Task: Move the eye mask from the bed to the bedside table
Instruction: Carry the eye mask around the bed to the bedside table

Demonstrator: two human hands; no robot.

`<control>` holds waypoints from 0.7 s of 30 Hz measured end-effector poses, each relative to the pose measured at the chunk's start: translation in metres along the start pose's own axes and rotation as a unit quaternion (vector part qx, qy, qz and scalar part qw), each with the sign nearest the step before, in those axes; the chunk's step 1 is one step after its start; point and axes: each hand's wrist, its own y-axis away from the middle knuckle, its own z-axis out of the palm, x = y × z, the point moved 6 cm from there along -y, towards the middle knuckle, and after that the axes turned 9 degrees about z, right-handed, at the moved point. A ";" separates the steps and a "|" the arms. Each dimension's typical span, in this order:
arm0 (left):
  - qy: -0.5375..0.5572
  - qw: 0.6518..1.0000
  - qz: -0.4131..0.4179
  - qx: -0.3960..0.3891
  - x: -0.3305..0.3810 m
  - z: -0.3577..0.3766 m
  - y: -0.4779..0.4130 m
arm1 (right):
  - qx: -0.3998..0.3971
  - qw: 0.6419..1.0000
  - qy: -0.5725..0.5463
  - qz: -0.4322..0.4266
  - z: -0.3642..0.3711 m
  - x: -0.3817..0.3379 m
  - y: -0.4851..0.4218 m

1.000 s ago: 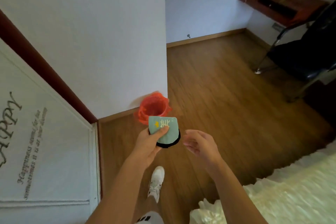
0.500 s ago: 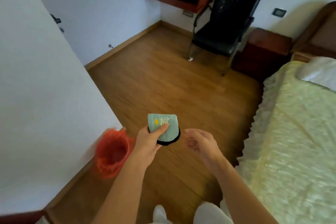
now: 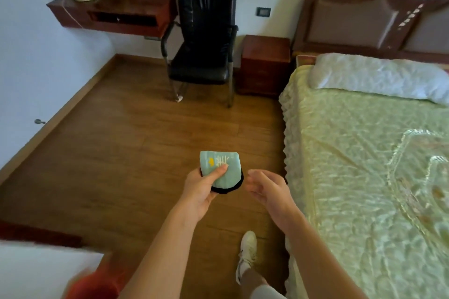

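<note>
My left hand (image 3: 202, 188) holds the eye mask (image 3: 222, 168), a folded pale-green pad with a black edge and a yellow fishbone print, thumb pressed on top. My right hand (image 3: 268, 193) hovers just right of it, fingers apart and holding nothing. Both hands are over the wooden floor, left of the bed (image 3: 364, 165) with its shiny cream-green cover. The reddish-brown bedside table (image 3: 266, 65) stands far ahead, between a black chair and the bed's headboard.
A black chair (image 3: 202, 56) stands left of the bedside table. A wall-mounted wooden shelf (image 3: 114, 13) carries a fan and small items at the far left. A red bin (image 3: 97, 281) sits at the bottom left by a white wall. My white shoe (image 3: 246, 253) is on the floor.
The view has swung right: the red bin slid to the bottom left, and the bed, headboard and bedside table came fully into view. The hands keep the same pose with the mask.
</note>
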 end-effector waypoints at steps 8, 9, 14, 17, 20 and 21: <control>0.002 0.999 -0.028 -0.027 0.050 0.142 -0.144 | 0.039 0.997 -0.063 -0.024 -0.088 -0.131 -0.131; 0.002 0.999 -0.032 -0.029 0.055 0.154 -0.158 | 0.045 0.996 -0.076 -0.022 -0.095 -0.144 -0.142; -0.005 0.998 -0.044 -0.035 0.077 0.198 -0.222 | 0.039 0.994 -0.102 -0.008 -0.113 -0.184 -0.194; -0.010 0.998 -0.047 -0.041 0.091 0.218 -0.264 | 0.046 0.994 -0.101 -0.002 -0.123 -0.202 -0.232; -0.010 0.997 -0.050 -0.050 0.103 0.236 -0.310 | 0.068 0.992 -0.105 0.010 -0.133 -0.217 -0.276; -0.008 0.997 -0.051 -0.056 0.107 0.242 -0.327 | 0.075 0.991 -0.106 0.010 -0.136 -0.225 -0.292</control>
